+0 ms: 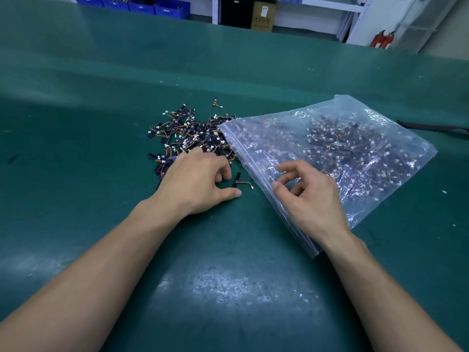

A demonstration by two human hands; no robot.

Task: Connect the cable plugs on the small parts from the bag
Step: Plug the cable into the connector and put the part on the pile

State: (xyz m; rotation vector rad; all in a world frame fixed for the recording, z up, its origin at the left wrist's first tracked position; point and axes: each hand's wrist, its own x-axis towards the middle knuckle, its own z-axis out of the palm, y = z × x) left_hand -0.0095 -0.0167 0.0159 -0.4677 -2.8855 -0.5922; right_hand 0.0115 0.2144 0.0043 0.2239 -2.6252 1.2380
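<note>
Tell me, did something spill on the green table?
Yes. A heap of small black parts with wires lies spilled at the clear bag mouth, on the table. One part lies alone beside the left hand, another past the heap's far edge.

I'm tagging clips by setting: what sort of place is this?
Probably an electronics assembly workshop: a green bench mat, a clear bag and loose pile of small wired parts, and blue storage bins and metal shelving behind.

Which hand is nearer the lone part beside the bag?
Left. The left hand sits just left of the part; the right hand is over the bag, farther off.
</note>
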